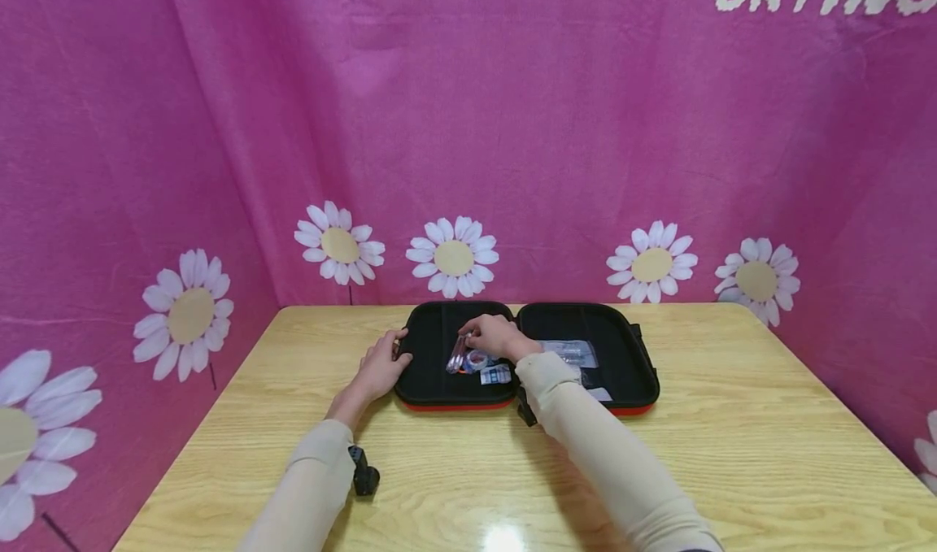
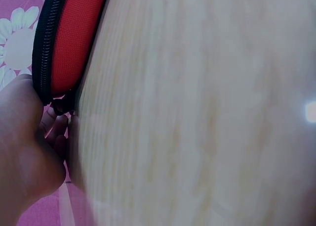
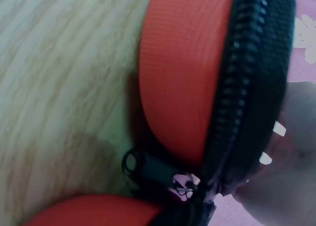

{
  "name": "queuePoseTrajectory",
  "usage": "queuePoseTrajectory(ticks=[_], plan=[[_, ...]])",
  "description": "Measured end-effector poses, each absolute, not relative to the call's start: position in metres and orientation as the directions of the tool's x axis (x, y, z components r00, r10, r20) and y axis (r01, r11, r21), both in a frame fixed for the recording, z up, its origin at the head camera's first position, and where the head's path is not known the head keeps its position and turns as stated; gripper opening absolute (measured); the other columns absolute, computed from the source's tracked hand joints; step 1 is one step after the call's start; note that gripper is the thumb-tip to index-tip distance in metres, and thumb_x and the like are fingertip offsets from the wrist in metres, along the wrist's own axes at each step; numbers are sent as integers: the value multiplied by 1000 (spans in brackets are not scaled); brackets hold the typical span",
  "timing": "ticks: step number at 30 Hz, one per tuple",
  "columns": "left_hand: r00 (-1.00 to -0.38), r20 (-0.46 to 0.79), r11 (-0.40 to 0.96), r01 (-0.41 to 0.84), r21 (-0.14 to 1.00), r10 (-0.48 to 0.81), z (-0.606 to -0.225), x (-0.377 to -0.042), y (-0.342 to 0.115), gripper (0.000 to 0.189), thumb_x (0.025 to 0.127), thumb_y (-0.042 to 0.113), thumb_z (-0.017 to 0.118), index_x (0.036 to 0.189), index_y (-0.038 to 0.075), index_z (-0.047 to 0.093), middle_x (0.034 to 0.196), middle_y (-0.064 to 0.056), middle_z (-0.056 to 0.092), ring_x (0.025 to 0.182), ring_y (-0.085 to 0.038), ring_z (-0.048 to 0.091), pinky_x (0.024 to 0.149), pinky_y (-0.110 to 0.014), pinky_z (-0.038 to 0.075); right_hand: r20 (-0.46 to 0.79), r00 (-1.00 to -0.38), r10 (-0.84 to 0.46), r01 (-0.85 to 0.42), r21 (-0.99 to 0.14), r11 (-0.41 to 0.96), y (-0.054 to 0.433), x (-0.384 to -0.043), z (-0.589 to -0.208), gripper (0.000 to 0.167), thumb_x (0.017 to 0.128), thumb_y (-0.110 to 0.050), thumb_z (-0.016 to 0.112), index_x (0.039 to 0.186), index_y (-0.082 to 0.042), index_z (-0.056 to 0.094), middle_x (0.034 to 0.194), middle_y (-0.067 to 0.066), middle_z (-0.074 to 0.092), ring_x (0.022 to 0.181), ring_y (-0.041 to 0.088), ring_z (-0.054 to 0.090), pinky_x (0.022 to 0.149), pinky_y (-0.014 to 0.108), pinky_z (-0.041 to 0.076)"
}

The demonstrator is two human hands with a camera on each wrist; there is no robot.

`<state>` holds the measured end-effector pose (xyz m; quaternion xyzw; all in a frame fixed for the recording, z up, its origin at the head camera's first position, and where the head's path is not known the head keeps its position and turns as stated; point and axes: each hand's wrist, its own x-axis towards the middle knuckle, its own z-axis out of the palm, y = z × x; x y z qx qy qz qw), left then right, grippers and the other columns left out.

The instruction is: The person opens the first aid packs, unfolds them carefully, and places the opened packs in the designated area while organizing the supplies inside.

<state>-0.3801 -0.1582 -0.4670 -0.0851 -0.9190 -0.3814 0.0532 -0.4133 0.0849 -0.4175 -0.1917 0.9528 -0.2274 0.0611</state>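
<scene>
A black-lined zip case [image 1: 420,389] with a red shell lies spread open on the table, its two halves side by side. My left hand [image 1: 379,367] holds the left rim, with fingers curled at the zippered edge in the left wrist view. Over the left half, my right hand [image 1: 492,335] pinches the top of a narrow, shiny clear packet [image 1: 457,355] with something reddish in it. Beside that packet lie a roll of tape [image 1: 477,360] and a small printed white-and-blue packet [image 1: 495,374]. In the right wrist view, the red side wall [image 3: 185,72] hides most of the right hand.
Clear plastic packages [image 1: 573,352] lie in the case's right half, partly behind the right forearm. A black zipper pull [image 3: 153,169] hangs between the halves. The wooden table [image 1: 454,462] ends at a pink curtain [image 1: 512,145] with printed daisies.
</scene>
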Motion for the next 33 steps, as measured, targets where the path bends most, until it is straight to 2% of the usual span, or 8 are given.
queuePoseTrajectory(ticks=[8,13,19,24,33], plan=[[-978,170,692,204,693,118,-469,-380,-160,51,97,20,57,145,8,45,116,-18,56,112,-37,48,99,-55,30,74,-935,-347,-330,-541,773,87,-416,-420,28,94,-16,65,122,-13,71,112,7,74,103,19,67,93,39,52],[-979,161,689,200,696,122,-468,-378,-159,51,97,20,57,145,8,45,113,-17,55,110,-36,47,97,-53,30,165,-935,-315,-347,-613,710,93,-416,-422,21,92,-13,69,113,-11,72,101,8,75,92,19,68,86,38,55],[-981,150,690,192,698,122,-467,-379,-159,51,98,19,58,146,9,44,112,-16,55,110,-35,46,96,-52,30,252,-929,-270,-368,-702,610,104,-414,-422,16,90,-12,72,106,-12,72,96,7,74,85,17,67,79,35,56],[-982,146,692,189,697,121,-466,-378,-158,52,98,20,58,146,9,44,113,-16,55,110,-35,47,97,-52,30,298,-924,-242,-383,-731,565,112,-413,-419,14,89,-11,73,103,-11,71,94,8,74,85,19,67,78,35,56],[-981,146,697,192,691,125,-466,-378,-158,51,98,19,57,146,8,43,116,-18,57,112,-37,48,98,-54,30,346,-910,-230,-414,-711,568,131,-410,-414,14,89,-8,72,103,-10,71,94,8,73,86,20,66,78,35,54]])
